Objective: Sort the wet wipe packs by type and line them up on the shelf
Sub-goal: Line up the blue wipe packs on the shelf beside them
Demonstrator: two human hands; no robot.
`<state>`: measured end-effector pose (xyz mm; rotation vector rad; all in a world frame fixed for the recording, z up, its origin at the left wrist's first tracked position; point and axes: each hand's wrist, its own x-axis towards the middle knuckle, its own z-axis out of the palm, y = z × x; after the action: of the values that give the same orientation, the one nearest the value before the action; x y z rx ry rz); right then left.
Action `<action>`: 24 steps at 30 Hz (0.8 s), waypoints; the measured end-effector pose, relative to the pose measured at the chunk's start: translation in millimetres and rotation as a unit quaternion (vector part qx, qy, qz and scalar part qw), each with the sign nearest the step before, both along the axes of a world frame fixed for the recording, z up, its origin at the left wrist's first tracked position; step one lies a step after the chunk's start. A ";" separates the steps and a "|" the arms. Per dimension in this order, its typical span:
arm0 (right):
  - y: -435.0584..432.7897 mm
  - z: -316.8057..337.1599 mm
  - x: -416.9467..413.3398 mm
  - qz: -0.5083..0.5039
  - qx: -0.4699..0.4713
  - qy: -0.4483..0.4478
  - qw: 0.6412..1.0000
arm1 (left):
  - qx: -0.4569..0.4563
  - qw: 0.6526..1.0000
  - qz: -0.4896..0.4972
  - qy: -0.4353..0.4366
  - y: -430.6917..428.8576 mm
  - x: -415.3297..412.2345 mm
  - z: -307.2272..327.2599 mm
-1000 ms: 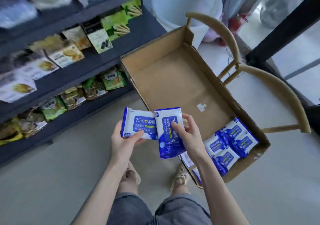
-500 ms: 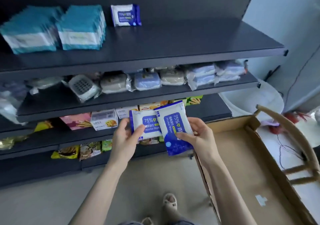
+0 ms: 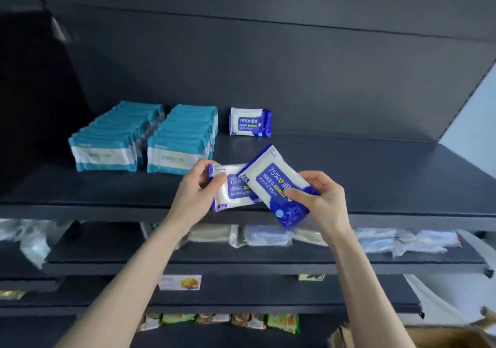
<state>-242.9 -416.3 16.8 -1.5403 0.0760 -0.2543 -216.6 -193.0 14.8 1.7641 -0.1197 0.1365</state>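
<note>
My left hand (image 3: 194,194) grips a blue-and-white alcohol wipe pack (image 3: 230,194) by its left end. My right hand (image 3: 320,200) holds a second, tilted alcohol wipe pack (image 3: 276,184) that overlaps the first. Both packs hover at the front edge of the dark top shelf (image 3: 349,176). One matching blue pack (image 3: 250,121) stands upright at the back of that shelf. To its left stand two rows of teal-and-white wipe packs (image 3: 107,143), (image 3: 182,143), lined up front to back.
The shelf below holds clear-wrapped pale items (image 3: 257,236). Lower shelves carry snack packets (image 3: 281,322). A cardboard box's corner (image 3: 442,337) shows at the bottom right. The right half of the top shelf is bare.
The view has swung up from the cardboard box on the floor to the top shelf. Both hands have risen with the two blue packs to the shelf's front edge.
</note>
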 end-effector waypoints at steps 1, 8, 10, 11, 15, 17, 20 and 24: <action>-2.7 4.6 18.1 -0.007 -0.002 -0.002 1.000 | 0.019 1.000 -0.001 -0.008 -1.6 18.2 7.6; -30.8 22.2 123.7 0.003 -0.053 -0.020 0.998 | 0.217 0.975 -0.016 -0.041 -15.7 143.2 40.2; -35.5 21.8 147.7 0.014 -0.072 -0.021 0.997 | 0.280 0.958 -0.028 -0.048 -19.8 173.3 47.8; -36.8 21.0 159.6 0.016 -0.080 -0.019 0.996 | 0.310 0.949 -0.034 -0.052 -22.1 187.3 51.6; -36.8 13.0 203.7 0.005 -0.118 -0.011 0.993 | 0.397 0.915 -0.057 -0.045 -31.0 237.5 55.8; -35.1 7.7 224.7 -0.011 -0.141 -0.005 0.990 | 0.421 0.904 -0.069 -0.035 -34.1 259.5 54.2; -28.9 3.5 251.0 -0.039 -0.171 -0.005 0.985 | 0.454 0.888 -0.071 -0.028 -34.2 287.6 53.3; -13.1 -2.0 277.3 -0.052 -0.210 -0.004 0.976 | 0.475 0.876 -0.087 -0.017 -28.2 312.1 57.3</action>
<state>34.3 -429.4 14.8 -1.9591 0.1019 -0.3776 95.5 -221.2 72.1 2.7218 -0.4269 -0.0416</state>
